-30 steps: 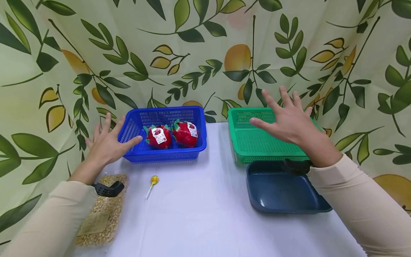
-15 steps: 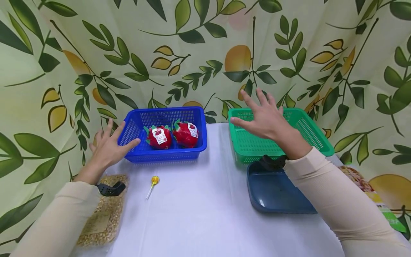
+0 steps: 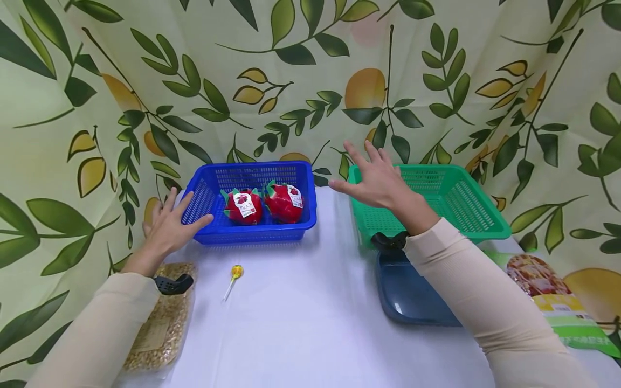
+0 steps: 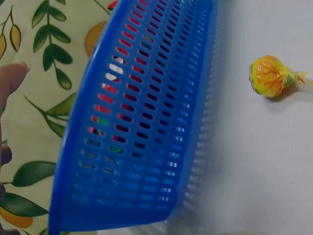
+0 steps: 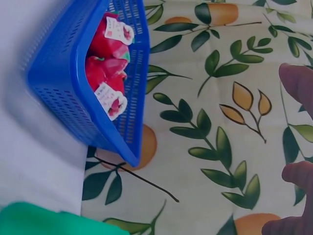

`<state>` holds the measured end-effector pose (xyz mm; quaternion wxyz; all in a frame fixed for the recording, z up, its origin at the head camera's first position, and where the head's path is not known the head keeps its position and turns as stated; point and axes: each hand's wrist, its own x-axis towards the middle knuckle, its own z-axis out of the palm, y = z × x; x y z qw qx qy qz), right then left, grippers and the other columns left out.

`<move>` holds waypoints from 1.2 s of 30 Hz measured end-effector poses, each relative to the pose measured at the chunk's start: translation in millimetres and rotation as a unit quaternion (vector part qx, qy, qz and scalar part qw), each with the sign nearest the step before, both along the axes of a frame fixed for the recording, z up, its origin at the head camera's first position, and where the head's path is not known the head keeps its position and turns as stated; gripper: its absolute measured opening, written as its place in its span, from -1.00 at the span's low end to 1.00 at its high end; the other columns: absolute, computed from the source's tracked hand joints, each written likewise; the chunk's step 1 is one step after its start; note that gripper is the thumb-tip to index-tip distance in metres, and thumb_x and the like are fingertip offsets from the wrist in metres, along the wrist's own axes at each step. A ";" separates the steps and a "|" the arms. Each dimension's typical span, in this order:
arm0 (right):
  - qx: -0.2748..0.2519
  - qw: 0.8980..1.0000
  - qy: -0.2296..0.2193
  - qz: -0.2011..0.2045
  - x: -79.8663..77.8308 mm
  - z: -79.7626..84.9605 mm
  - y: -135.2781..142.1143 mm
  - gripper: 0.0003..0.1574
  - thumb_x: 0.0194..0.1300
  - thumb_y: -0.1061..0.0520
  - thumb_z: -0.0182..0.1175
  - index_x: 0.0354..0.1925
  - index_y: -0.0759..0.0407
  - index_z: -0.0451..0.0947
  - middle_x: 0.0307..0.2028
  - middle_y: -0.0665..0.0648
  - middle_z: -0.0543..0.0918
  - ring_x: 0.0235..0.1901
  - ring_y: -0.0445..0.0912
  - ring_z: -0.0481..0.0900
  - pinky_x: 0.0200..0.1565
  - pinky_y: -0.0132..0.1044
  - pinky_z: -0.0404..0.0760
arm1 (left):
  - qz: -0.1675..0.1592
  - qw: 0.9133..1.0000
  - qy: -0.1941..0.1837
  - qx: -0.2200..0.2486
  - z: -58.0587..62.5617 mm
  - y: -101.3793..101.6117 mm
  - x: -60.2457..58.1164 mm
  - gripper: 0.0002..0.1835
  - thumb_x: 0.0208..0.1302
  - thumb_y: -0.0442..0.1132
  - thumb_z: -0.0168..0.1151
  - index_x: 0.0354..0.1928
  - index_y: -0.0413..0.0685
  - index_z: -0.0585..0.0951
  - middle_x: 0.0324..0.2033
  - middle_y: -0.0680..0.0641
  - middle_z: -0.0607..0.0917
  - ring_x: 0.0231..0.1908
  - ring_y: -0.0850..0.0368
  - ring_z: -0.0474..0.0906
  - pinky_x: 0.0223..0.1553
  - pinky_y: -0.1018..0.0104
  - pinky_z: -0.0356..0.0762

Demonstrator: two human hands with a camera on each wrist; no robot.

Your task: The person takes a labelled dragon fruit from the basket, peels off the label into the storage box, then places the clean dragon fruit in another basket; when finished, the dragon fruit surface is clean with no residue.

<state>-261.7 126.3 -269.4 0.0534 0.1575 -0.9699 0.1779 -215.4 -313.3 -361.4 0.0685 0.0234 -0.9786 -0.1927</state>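
Two red dragon fruits with white labels, one on the left and one on the right, lie side by side in the blue basket. My left hand hovers with spread fingers by the basket's left side, holding nothing. Over the left part of the green basket is my right hand, its fingers spread and nothing in them. A yellow lollipop lies on the white table in front of the blue basket; the left wrist view shows its wrapped head close by.
A clear bag of pale kernels lies under my left forearm. In front of the green basket stands a dark blue tray, partly covered by my right sleeve. A green and yellow printed package lies at the right. Leaf-patterned cloth hangs behind.
My right hand has moved left across the green basket, uncovering the printed package at the right. My left hand has barely shifted. The baskets and fruits stay in place.
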 end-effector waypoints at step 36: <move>-0.070 0.996 -0.051 0.030 -59.9 -61.9 -115.6 0.20 0.07 -0.54 0.10 0.52 -0.14 -0.04 0.46 0.25 -0.01 0.40 0.27 -0.10 0.18 0.36 0.17 | 0.020 0.997 -0.051 0.047 -32.5 -16.5 -13.6 0.17 0.14 0.51 -0.03 0.48 -0.27 -0.07 0.48 -0.25 -0.24 0.36 -0.50 -0.25 0.14 -0.54 -0.16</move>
